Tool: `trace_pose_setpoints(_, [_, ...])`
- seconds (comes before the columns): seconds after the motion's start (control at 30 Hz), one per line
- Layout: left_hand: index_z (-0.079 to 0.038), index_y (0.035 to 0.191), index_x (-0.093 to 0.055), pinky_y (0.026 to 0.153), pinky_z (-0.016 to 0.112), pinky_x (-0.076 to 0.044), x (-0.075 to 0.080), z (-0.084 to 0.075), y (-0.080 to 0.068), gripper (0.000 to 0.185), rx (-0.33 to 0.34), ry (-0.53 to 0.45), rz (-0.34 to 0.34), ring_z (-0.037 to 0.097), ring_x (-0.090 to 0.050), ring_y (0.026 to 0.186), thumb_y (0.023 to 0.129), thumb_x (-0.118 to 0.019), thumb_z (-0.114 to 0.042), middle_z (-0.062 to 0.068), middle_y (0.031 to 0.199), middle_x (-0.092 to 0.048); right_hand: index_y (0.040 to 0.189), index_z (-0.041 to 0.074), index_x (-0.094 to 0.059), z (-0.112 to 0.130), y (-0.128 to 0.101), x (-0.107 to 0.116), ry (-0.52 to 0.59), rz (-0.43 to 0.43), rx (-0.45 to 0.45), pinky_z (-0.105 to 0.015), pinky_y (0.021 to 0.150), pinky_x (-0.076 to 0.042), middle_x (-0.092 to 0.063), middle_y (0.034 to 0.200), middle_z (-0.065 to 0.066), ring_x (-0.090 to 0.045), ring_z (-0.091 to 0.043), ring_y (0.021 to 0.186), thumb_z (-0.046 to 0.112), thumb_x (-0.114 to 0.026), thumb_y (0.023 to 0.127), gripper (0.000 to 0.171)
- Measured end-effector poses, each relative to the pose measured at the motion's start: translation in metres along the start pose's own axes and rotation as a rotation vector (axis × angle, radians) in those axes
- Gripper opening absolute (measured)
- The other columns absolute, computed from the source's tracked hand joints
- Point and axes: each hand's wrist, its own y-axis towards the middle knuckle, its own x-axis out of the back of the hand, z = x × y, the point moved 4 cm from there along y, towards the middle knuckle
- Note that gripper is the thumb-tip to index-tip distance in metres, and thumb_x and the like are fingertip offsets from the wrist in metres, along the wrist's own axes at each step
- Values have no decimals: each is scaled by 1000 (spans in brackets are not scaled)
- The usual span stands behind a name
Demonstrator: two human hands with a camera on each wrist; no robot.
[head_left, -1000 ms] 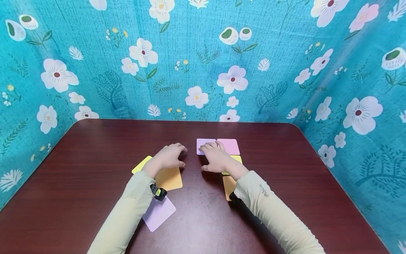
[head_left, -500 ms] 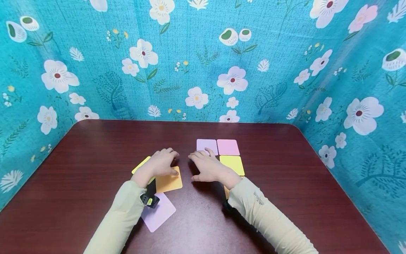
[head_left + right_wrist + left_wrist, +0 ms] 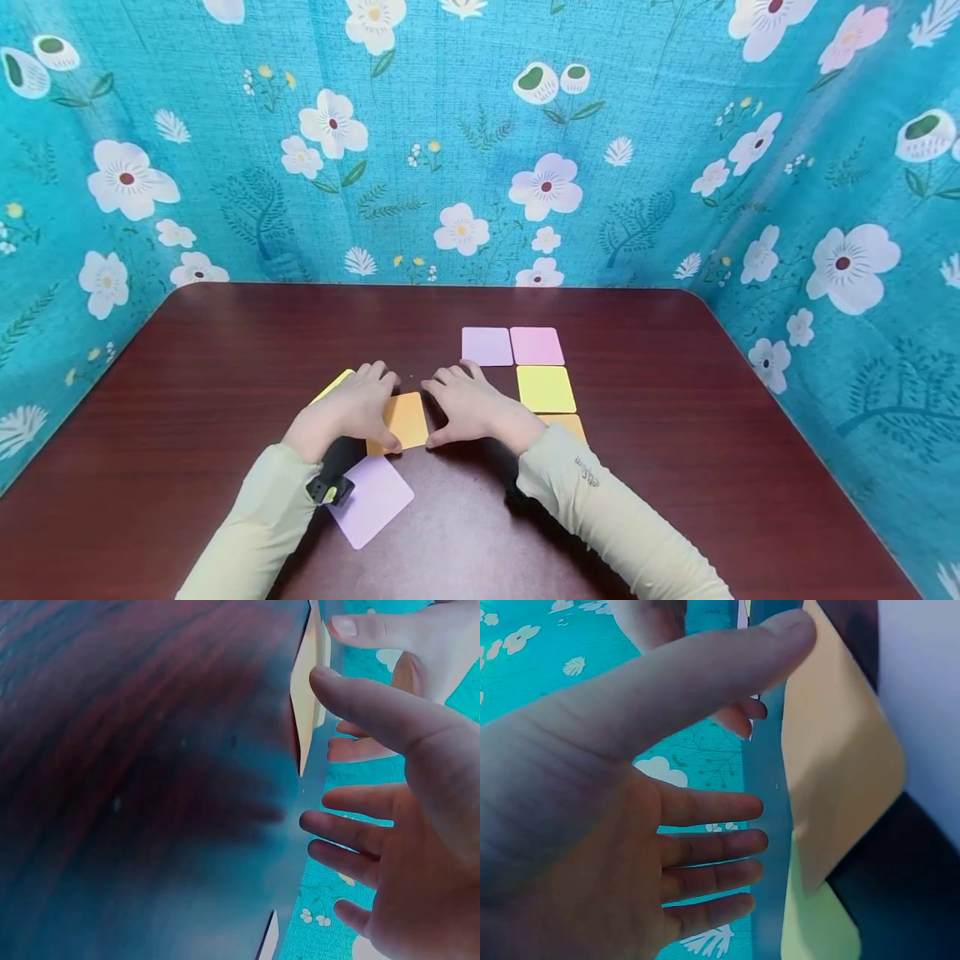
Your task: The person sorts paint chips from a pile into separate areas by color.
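Presently, the orange card (image 3: 407, 422) lies on the tabletop between your two hands, closer under the left than the right. Your left hand (image 3: 348, 412) arches over the card's left side, its thumb tip overlapping the near part in the head view. Its four fingers are extended with gaps between them, and the thumb stands well apart from them; firm thumb contact cannot be confirmed. Your right hand (image 3: 471, 406) sits on the other side, fingers extended and spread, thumb tip just beside the card's near right corner; whether it touches, you cannot be told from these views. Neither hand is clamped on anything.

Around the card, note a yellow card (image 3: 335, 384) to the left, mostly covered by your left hand; the left wrist view shows a corner of the orange one overlapping it. A purple card (image 3: 372, 502) lies turned at an angle on the near side, one corner close to the orange card's near edge.

Farther right, a second purple card (image 3: 487, 347) is side by side with a pink card (image 3: 537, 346). Nearer you from the pink one come a second yellow card (image 3: 546, 389) and a second orange card (image 3: 567, 426), the latter partly hidden by your right arm.

All rest on a dark reddish-brown table (image 3: 465, 537), backed by a teal floral cloth (image 3: 442, 179). Both your sleeves (image 3: 243, 521) are pale.
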Motion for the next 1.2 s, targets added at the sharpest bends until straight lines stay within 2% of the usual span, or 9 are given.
trace_pose_setpoints(0.37, [-4,97,-54,76,39,-39,-6,2,-5,71,-25,36,-34,24,-44,85,45,-83,-43,6,90,-45,130,12,-47,9,7,-4,-36,24,-16,-45,106,-19,-46,122,-3,-39,-20,120,62,-67,66,84])
trace_pose_setpoints(0.63, [-4,101,-51,79,41,-36,-8,-1,-3,72,-70,2,-31,23,-42,88,47,-82,-41,4,92,-44,127,13,-48,9,8,-4,-36,19,-1,-46,105,-20,-47,120,-2,-40,-20,118,61,-68,66,80])
trace_pose_setpoints(0.87, [-5,104,-51,79,40,-36,-9,-4,0,72,-88,10,-58,22,-42,88,49,-81,-41,4,93,-44,129,9,-45,8,7,-4,-61,18,22,-44,104,-22,-47,120,-2,-40,-20,117,63,-66,65,86])
trace_pose_setpoints(1.2, [-4,111,-49,80,41,-35,-6,-13,3,77,-106,-39,-70,23,-42,92,51,-82,-41,5,97,-45,119,11,-51,-2,-4,6,-26,-23,47,-45,103,-23,-50,111,-2,-44,-20,109,59,-69,64,75])
